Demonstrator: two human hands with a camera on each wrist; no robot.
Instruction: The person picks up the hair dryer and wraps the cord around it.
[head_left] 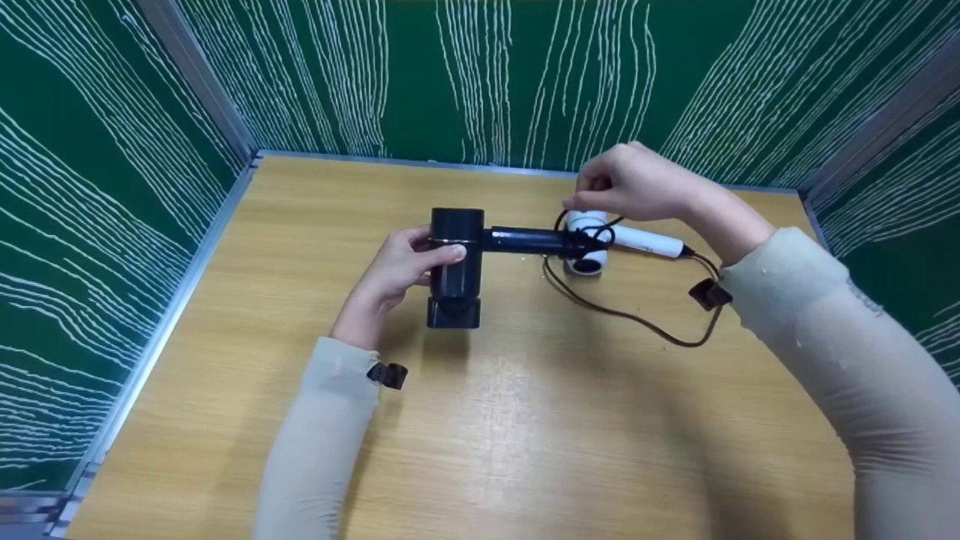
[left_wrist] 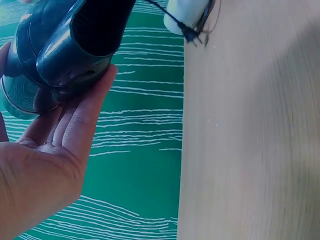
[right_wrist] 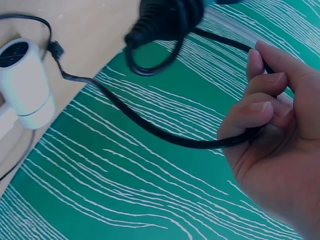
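Observation:
A black hair dryer (head_left: 456, 277) is held up by my left hand (head_left: 397, 266), which grips its barrel with the thumb across the near side. Its handle points right, toward the white hair dryer (head_left: 646, 241) lying on the table. In the left wrist view, fingers (left_wrist: 82, 117) support the black barrel from below. My right hand (head_left: 637, 184), raised above the white dryer, holds the black cord (right_wrist: 155, 130) in curled fingers. From the handle's end (right_wrist: 167, 22) the cord loops through that hand. A black plug (left_wrist: 191, 34) hangs by the white dryer.
The wooden table (head_left: 480, 435) is bounded by green walls (head_left: 420, 75) with white wavy lines. A brown-looking cord (head_left: 652, 326) from the white dryer curves across the table's right side. Small dark cameras (head_left: 388, 375) sit on both sleeves.

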